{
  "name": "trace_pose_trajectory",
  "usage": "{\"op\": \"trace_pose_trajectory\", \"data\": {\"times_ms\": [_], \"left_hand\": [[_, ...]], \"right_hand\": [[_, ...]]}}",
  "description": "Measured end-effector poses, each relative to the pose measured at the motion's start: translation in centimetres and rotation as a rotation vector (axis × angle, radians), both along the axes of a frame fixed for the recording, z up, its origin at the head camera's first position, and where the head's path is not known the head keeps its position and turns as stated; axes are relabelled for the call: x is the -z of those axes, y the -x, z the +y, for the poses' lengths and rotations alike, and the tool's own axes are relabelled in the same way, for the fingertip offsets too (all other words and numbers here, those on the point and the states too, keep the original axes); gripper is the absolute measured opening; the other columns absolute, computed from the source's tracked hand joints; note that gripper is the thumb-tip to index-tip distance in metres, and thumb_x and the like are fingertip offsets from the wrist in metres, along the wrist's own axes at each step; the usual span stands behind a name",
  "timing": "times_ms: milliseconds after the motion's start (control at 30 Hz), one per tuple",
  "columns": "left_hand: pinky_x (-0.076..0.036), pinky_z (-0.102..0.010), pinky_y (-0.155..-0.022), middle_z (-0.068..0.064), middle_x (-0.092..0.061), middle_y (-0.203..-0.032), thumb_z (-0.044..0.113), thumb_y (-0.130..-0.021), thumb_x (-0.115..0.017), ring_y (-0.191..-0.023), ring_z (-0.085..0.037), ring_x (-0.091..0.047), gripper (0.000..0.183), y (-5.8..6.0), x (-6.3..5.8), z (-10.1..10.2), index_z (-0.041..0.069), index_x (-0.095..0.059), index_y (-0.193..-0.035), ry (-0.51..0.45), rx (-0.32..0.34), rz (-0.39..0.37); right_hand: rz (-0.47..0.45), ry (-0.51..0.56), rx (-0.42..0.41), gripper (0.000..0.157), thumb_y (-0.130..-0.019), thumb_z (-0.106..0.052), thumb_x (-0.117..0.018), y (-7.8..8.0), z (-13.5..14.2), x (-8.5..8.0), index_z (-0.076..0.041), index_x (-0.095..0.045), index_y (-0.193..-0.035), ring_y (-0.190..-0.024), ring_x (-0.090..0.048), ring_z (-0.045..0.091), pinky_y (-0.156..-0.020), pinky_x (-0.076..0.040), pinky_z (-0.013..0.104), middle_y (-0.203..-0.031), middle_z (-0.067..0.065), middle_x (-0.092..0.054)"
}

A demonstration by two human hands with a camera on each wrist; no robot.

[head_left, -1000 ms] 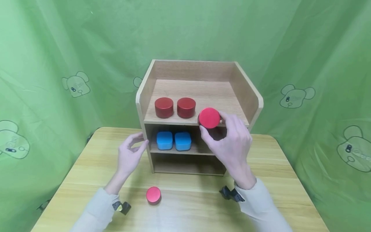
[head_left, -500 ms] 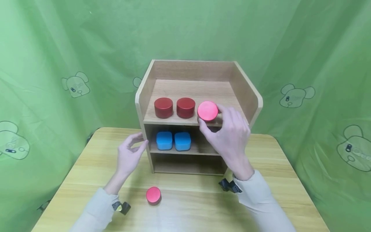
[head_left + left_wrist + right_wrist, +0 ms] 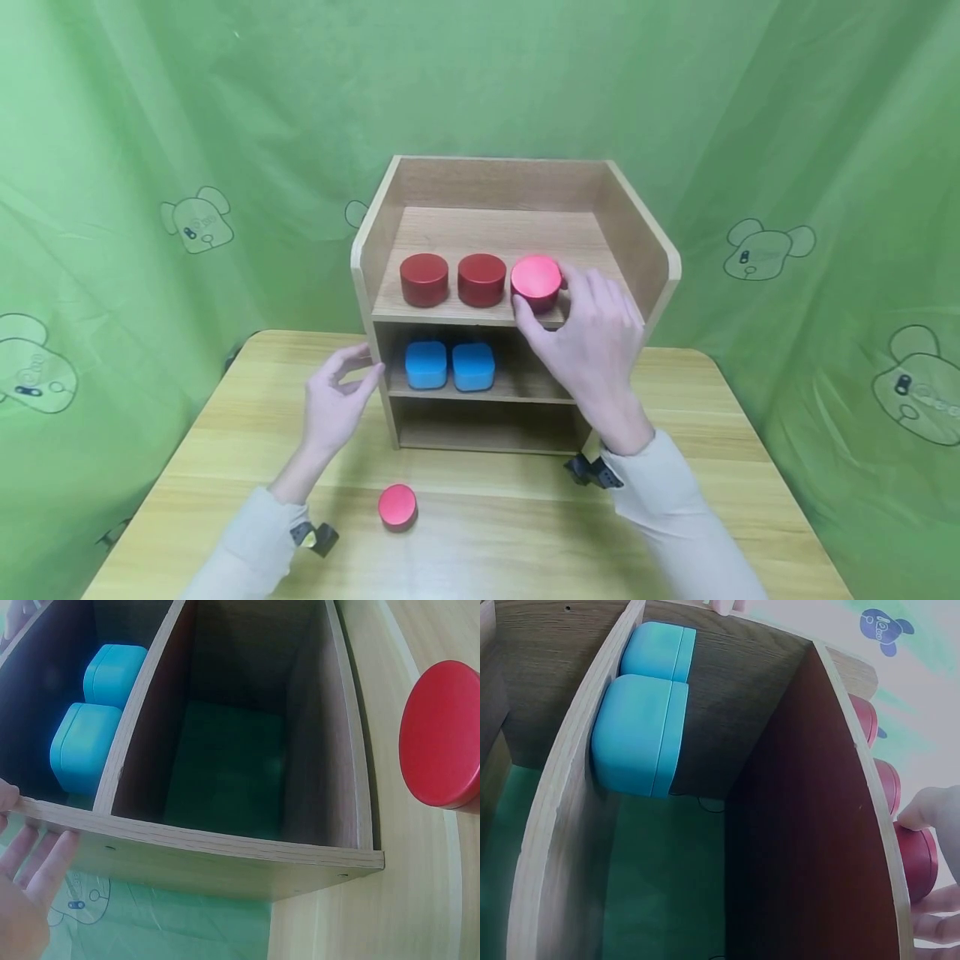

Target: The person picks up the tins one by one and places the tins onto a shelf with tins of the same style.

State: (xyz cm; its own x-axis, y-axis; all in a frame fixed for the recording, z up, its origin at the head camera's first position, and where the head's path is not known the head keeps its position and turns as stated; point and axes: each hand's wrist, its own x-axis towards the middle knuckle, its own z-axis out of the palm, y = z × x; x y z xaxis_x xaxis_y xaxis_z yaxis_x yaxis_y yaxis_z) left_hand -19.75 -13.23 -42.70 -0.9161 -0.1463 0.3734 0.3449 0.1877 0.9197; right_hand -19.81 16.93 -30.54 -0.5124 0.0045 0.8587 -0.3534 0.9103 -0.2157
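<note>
A wooden shelf unit (image 3: 495,225) stands on the table. On its top board are two round red tins (image 3: 424,280) (image 3: 482,281) in a row. A third red tin (image 3: 536,279) sits upright to their right, its lid catching the light. My right hand (image 3: 588,350) holds this tin between thumb and fingers; the right wrist view shows the hand (image 3: 941,825) at its side. My left hand (image 3: 333,400) grips the shelf's left side panel near the middle tier, with fingers (image 3: 49,870) along the outer face.
Two blue rounded-square tins (image 3: 426,365) (image 3: 473,367) stand side by side on the middle tier's left. Another red tin (image 3: 397,507) is on the table (image 3: 480,533) in front of the unit. A green curtain (image 3: 480,75) hangs behind and at both sides.
My right hand has moved the red tin up and back from in front of the shelf edge onto the top board, and the tin has levelled. My left hand stays put.
</note>
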Motion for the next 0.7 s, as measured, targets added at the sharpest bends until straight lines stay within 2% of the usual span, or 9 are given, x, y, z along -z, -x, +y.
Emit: {"op": "trace_pose_trajectory", "data": {"times_ms": [333, 700], "left_hand": [[-0.065, -0.016, -0.085, -0.026, -0.072, -0.128, -0.004, -0.092, -0.075, -0.103, 0.009, -0.067, 0.038, -0.01, -0.03, 0.12, -0.004, -0.067, -0.129, -0.011, 0.005, 0.017], [-0.065, -0.016, -0.085, -0.027, -0.071, -0.128, -0.005, -0.092, -0.074, -0.101, 0.01, -0.067, 0.038, -0.18, -0.17, 0.2, -0.007, -0.066, -0.129, -0.012, 0.001, 0.025]], "right_hand": [[-0.018, -0.027, 0.033, 0.057, -0.091, -0.051, -0.072, 0.53, -0.02, -0.19, -0.001, -0.073, -0.119, -0.086, -0.069, 0.037, -0.068, -0.059, 0.049, -0.096, 0.02, -0.075], [-0.056, -0.032, 0.027, 0.057, -0.093, -0.052, -0.069, 0.74, 0.05, -0.04, -0.002, -0.073, -0.119, -0.089, -0.068, 0.039, -0.068, -0.058, 0.049, -0.1, 0.021, -0.076]]}}
